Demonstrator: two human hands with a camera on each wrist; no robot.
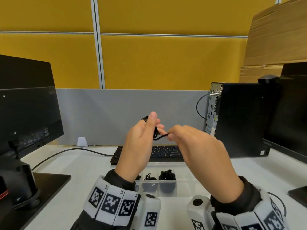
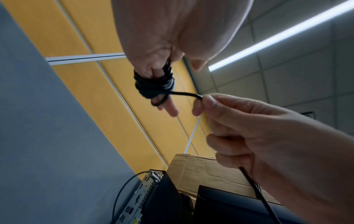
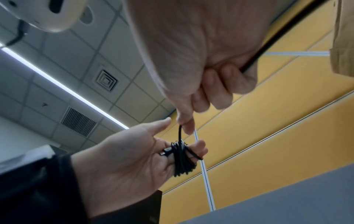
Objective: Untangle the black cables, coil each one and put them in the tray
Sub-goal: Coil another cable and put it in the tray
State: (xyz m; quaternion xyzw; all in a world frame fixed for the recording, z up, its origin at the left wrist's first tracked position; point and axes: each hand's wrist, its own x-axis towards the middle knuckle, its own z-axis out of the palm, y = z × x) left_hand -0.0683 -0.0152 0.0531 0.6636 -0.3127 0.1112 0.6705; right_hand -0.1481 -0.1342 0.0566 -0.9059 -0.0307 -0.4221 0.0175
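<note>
My left hand (image 1: 156,122) is raised above the desk, thumb up and apart. A black cable (image 1: 156,132) is wound in several turns round its fingers (image 3: 199,147). The coil (image 2: 153,86) sits tight near the knuckles, with a connector end (image 3: 165,151) poking out. My right hand (image 1: 169,134) pinches the free strand (image 2: 184,94) just right of the coil. The rest of the cable (image 3: 268,45) runs through its curled fingers. Below my wrists stands a clear compartment tray (image 1: 176,181) holding coiled black cables (image 1: 167,175).
A black keyboard (image 1: 166,153) lies behind the tray. A monitor (image 1: 25,105) on a stand (image 1: 48,186) is at the left, with its lead (image 1: 74,150) across the desk. A PC tower (image 1: 240,118) and a second monitor (image 1: 292,105) are at the right, with cardboard (image 1: 275,39) behind.
</note>
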